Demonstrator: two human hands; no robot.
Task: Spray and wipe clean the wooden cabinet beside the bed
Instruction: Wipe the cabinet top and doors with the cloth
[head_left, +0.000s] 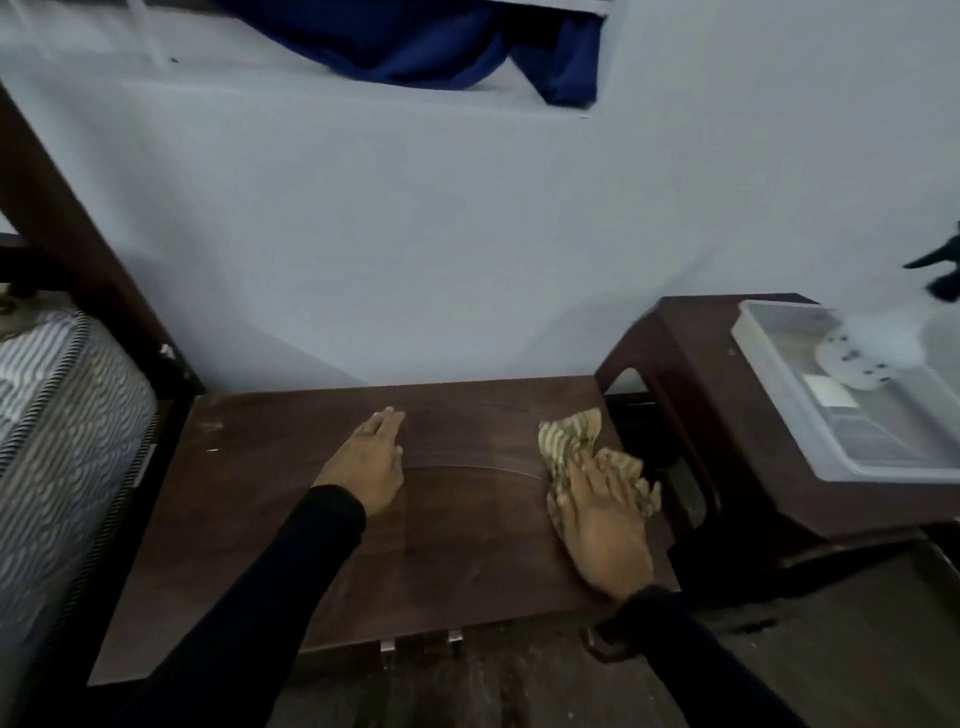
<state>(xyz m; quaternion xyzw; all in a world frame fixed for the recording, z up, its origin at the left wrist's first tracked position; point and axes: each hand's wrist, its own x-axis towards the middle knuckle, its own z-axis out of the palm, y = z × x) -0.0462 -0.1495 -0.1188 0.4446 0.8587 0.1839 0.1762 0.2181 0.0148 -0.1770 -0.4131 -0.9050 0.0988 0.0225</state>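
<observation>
The wooden cabinet (249, 545) fills the lower middle of the view, its dark brown top facing me. A curved wet streak crosses the top between my hands. My left hand (371, 460) lies flat on the middle of the top, fingers together, holding nothing. My right hand (602, 525) presses a crumpled tan striped cloth (571, 436) onto the top near its right edge. A spray bottle (878, 338) with a black trigger head stands at the far right, blurred.
The bed's patterned mattress (57, 441) and dark headboard (62, 228) are at the left. A dark stool (691, 379) at the right carries a clear plastic tray (789, 395). A pale wall is behind; a blue curtain (415, 41) hangs above.
</observation>
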